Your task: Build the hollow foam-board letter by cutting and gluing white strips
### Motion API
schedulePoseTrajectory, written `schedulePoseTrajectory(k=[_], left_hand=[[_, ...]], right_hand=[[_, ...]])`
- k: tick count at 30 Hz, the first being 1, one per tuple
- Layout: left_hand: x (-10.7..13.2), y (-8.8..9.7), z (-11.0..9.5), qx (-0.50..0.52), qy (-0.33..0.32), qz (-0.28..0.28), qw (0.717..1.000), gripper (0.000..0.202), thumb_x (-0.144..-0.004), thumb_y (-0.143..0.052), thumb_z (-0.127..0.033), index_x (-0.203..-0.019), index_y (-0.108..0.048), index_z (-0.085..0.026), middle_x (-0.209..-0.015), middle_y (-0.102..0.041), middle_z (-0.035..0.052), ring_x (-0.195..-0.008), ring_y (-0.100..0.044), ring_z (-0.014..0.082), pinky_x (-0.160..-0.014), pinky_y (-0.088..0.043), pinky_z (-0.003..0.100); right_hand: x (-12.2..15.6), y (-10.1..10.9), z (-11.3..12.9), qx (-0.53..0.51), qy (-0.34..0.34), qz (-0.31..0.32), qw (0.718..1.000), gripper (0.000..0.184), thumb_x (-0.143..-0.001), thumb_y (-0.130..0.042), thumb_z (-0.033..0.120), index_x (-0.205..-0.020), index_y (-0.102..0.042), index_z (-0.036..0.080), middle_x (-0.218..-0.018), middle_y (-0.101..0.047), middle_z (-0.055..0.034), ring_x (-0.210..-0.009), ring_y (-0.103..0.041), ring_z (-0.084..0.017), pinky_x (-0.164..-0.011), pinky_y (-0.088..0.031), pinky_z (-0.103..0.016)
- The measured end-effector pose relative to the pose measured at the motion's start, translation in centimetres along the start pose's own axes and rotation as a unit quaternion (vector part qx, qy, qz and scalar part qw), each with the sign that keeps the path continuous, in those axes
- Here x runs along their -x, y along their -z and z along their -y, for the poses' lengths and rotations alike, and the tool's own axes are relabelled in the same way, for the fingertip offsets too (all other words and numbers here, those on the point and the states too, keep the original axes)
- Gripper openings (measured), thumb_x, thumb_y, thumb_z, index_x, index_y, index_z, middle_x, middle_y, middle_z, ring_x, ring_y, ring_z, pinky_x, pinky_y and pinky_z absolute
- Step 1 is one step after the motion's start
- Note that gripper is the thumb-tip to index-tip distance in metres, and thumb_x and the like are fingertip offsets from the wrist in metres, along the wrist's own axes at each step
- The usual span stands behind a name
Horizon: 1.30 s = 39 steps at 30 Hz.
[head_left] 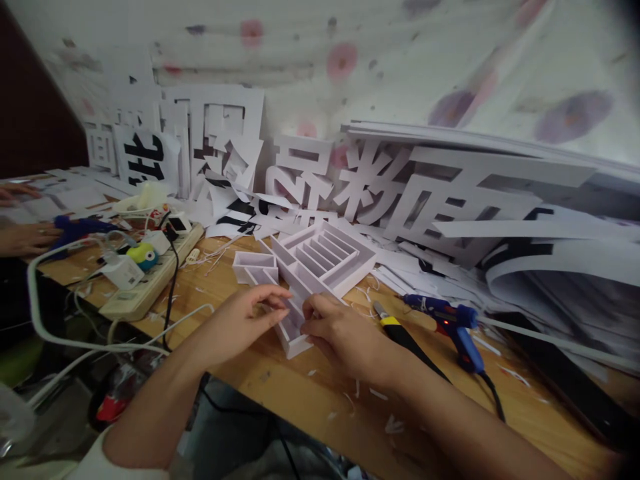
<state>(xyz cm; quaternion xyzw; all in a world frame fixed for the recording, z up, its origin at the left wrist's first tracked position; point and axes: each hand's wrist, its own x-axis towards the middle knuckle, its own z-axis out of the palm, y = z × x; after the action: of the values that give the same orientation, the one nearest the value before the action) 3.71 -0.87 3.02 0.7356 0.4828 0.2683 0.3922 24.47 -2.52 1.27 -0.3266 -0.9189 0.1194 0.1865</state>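
Observation:
A white foam-board letter shape (320, 257) with raised walls and inner slats lies on the wooden table (310, 393). My left hand (247, 317) rests its fingertips on the near end of the shape, fingers together and pressing on a wall. From the right, my right hand (335, 330) pinches the same near end with curled fingers. Both hands meet at the shape's front corner.
A blue glue gun (450, 323) and a black-and-yellow knife (400, 333) lie right of my hands. A power strip (150, 277) with plugs and cables sits at left. White cut-out characters (400, 187) lean against the wall. Another person's hands (20, 233) show at far left.

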Motion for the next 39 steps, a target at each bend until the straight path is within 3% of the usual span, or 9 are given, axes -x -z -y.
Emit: schedulePoseTrajectory(k=[7, 12, 19, 23, 26, 39], left_hand=[[0.2, -0.2, -0.1, -0.043, -0.004, 0.067, 0.997, 0.024, -0.083, -0.05, -0.025, -0.105, -0.06, -0.025, -0.102, -0.066, 0.0023, -0.097, -0.06, 0.0205, -0.081, -0.047, 0.033], [-0.1, -0.1, -0.3, -0.013, -0.02, 0.111, 0.993, 0.028, -0.075, -0.063, -0.025, -0.102, -0.059, -0.023, -0.094, -0.064, 0.0009, -0.094, -0.06, 0.0188, -0.085, -0.045, 0.032], [-1.1, -0.7, -0.7, -0.014, 0.016, 0.09, 0.996, 0.02, -0.07, -0.063, -0.022, -0.089, -0.06, -0.02, -0.072, -0.063, -0.003, -0.071, -0.061, 0.0164, -0.068, -0.046, 0.029], [-1.6, -0.9, -1.1, 0.031, 0.047, 0.116, 0.992, 0.042, -0.063, -0.07, -0.022, -0.099, -0.05, -0.02, -0.068, -0.063, -0.0051, -0.07, -0.062, 0.0178, -0.066, -0.045, 0.029], [-2.0, -1.0, -1.2, 0.003, 0.068, 0.107, 0.992, 0.057, -0.06, -0.073, -0.022, -0.108, -0.043, -0.021, -0.065, -0.066, -0.0056, -0.068, -0.064, 0.0198, -0.061, -0.044, 0.029], [-2.5, -1.1, -2.3, -0.127, 0.06, 0.135, 0.981, 0.053, -0.06, -0.074, -0.016, -0.107, -0.049, -0.021, -0.07, -0.07, -0.0022, -0.074, -0.066, 0.0214, -0.062, -0.041, 0.029]], right_hand=[[-0.1, -0.3, -0.1, 0.004, -0.009, 0.005, 1.0, 0.021, -0.079, -0.049, 0.003, -0.082, -0.066, 0.015, -0.097, -0.053, -0.0081, -0.088, -0.051, -0.019, -0.076, -0.044, -0.031], [-0.3, -0.3, -0.1, -0.015, -0.008, 0.003, 1.0, 0.024, -0.078, -0.051, 0.003, -0.09, -0.068, 0.016, -0.097, -0.054, -0.0077, -0.085, -0.051, -0.018, -0.076, -0.045, -0.031], [-0.3, -0.6, -0.5, -0.01, 0.004, 0.0, 1.0, 0.023, -0.081, -0.05, 0.005, -0.089, -0.068, 0.017, -0.095, -0.053, -0.0067, -0.083, -0.051, -0.017, -0.073, -0.045, -0.03], [-0.3, -0.5, -0.6, 0.0, 0.016, 0.0, 1.0, 0.023, -0.082, -0.049, 0.006, -0.089, -0.068, 0.018, -0.09, -0.051, -0.0055, -0.08, -0.049, -0.017, -0.07, -0.044, -0.028], [-0.4, -0.3, -0.4, 0.005, 0.01, 0.006, 1.0, 0.022, -0.084, -0.048, 0.006, -0.085, -0.067, 0.017, -0.089, -0.05, -0.0052, -0.077, -0.048, -0.016, -0.069, -0.043, -0.028], [-0.4, 0.3, 0.9, -0.02, -0.062, 0.063, 0.996, 0.028, -0.082, -0.045, 0.002, -0.093, -0.065, 0.018, -0.1, -0.052, -0.0071, -0.086, -0.051, -0.017, -0.076, -0.044, -0.031]])
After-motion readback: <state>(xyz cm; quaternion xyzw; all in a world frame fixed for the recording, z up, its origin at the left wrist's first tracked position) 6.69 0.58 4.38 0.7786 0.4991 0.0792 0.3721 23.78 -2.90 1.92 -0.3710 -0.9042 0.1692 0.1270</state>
